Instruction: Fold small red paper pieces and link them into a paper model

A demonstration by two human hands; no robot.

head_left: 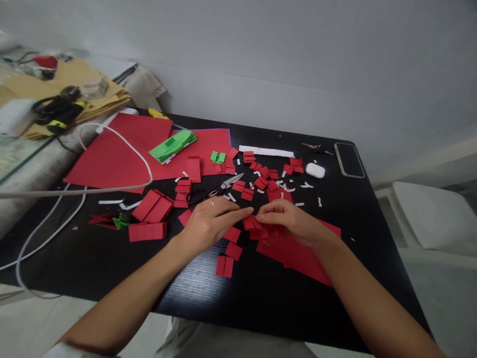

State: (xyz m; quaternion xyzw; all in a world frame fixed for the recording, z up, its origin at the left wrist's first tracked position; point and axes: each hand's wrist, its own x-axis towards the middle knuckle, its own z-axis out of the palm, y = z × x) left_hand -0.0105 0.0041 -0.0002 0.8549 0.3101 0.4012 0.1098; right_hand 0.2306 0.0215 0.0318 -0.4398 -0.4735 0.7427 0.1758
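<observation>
My right hand (pixel 288 221) pinches a small folded red paper piece (pixel 253 223) between thumb and fingertips, low over the table. From the other side my left hand (pixel 208 221) reaches to the same piece, its fingertips closed at the upper left edge; its thumb is mostly hidden. Under my right hand and wrist lie red paper sheets (pixel 298 253). Scissors (pixel 227 184) with black handles rest just beyond my left hand, blades pointing right. Several folded red squares (pixel 224 266) are scattered around both hands.
Large red sheets (pixel 126 144) lie at the back left, bearing a stack of green paper strips (pixel 173 145). White paper scraps (pixel 286 186) litter the middle. A phone (pixel 349 160), a white case (pixel 315 170) and keys (pixel 316 147) sit at right. White cables (pixel 149 169) cross the left side.
</observation>
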